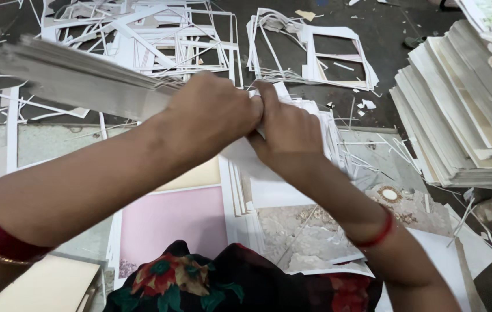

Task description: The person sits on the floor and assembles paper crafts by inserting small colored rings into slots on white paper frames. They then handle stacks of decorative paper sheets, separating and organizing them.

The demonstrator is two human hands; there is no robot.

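My left hand [211,112] is closed around a thick stack of white card sheets [73,78] that juts out to the upper left, blurred by motion. My right hand [286,130] meets it at the middle, fingers pinched on the same stack's near end, with more white sheets [327,130] fanned under and behind it. Both wrists carry red bangles. Below the hands lie a pink sheet [171,222] and ornate patterned cards [298,234].
A tall pile of cream cards [465,121] stands at the right. White cut-out frames and thin paper strips [159,40] litter the dark floor at the back. A cream board [49,286] lies bottom left; floral dark cloth [228,283] covers my lap.
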